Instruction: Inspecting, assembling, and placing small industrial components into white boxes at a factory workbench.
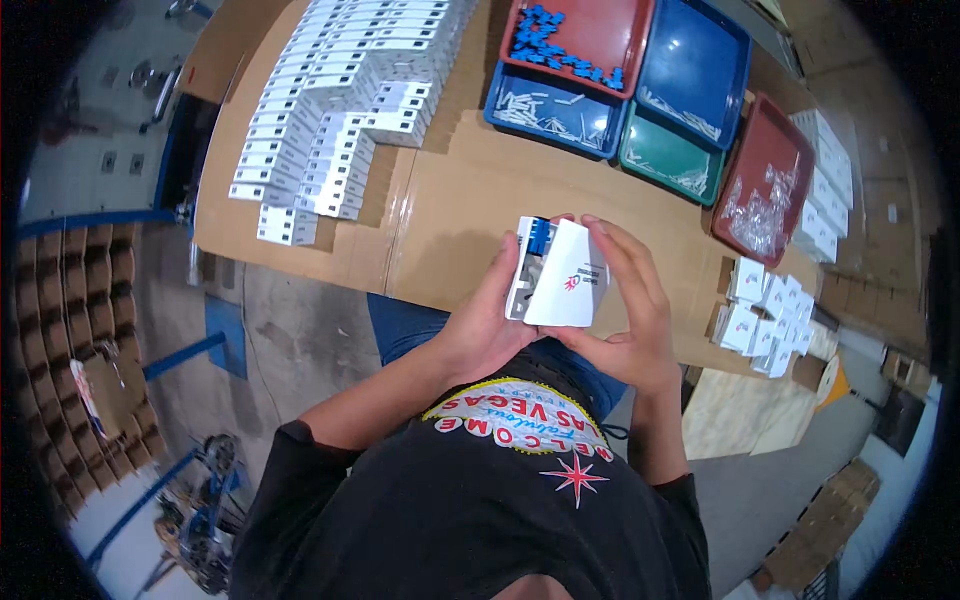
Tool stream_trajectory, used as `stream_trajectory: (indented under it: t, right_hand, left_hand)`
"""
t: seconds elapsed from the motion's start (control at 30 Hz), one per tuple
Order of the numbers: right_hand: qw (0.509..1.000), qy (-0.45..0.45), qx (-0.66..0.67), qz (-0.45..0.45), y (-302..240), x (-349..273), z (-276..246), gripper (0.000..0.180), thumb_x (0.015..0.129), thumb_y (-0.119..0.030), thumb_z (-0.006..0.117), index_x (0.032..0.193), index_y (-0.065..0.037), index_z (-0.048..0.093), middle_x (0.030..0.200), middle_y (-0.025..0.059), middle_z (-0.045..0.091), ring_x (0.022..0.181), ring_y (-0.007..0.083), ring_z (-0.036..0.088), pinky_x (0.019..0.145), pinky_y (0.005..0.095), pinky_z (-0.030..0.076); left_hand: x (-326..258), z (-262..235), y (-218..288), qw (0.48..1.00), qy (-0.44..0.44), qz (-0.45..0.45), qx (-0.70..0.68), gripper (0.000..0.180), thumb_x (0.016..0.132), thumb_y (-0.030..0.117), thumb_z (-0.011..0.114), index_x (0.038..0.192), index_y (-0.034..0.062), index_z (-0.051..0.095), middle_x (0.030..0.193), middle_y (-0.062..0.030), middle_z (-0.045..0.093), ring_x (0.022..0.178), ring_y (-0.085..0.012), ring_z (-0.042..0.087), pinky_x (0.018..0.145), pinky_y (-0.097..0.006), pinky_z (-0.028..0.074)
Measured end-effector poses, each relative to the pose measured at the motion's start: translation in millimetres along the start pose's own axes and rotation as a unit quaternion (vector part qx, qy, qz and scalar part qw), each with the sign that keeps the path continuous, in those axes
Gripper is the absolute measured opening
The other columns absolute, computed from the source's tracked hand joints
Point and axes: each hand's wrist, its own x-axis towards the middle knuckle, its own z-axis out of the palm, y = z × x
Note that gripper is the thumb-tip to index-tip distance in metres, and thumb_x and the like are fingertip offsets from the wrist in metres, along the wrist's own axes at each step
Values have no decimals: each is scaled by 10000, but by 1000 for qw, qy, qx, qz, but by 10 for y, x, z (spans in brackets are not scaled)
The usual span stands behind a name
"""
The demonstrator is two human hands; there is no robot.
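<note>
Between my hands, over the near edge of the cardboard-covered table, is a small white plastic box (pixel 520 298). Its white cover (pixel 565 295), marked with a red logo, sits askew, leaving a gap along the left side. A blue connector (pixel 540 238) shows inside that gap, at the far end. My left hand (pixel 475 325) is closed around the left side of the box, thumb along its edge. On the other side, my right hand (pixel 640 325) grips the cover, fingers at its far right corner and thumb at the near edge.
Stacked white boxes (pixel 310 150) fill the table's left. Toward the back right stand a red tray (pixel 610 30) of blue connectors, blue trays (pixel 690 65) and a green tray (pixel 650 150) of small white pieces, and a dark red tray (pixel 745 165) of clear bags. White covers (pixel 765 320) lie at right.
</note>
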Motion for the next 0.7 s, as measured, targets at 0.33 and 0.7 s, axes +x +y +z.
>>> stream_trajectory:
  t: [0.33,0.7]
  right_hand:
    - [1000,-27,10,-9,5,28,114,953,681,-264,948,1490,-16,510,1470,205,550,1357,367,549,1116,442,455]
    - [999,-33,5,15,33,-3,118,970,656,-254,955,1485,-19,511,1488,207,546,1391,375,524,1141,454,443]
  left_hand:
    - [-46,-49,-85,998,21,26,47,694,1105,604,211,1575,116,361,1370,-78,576,1271,-177,574,1063,-370,476]
    - [-31,-66,-144,994,29,39,103,702,1103,607,213,1583,112,346,1385,-61,561,1273,-174,561,1078,-374,458]
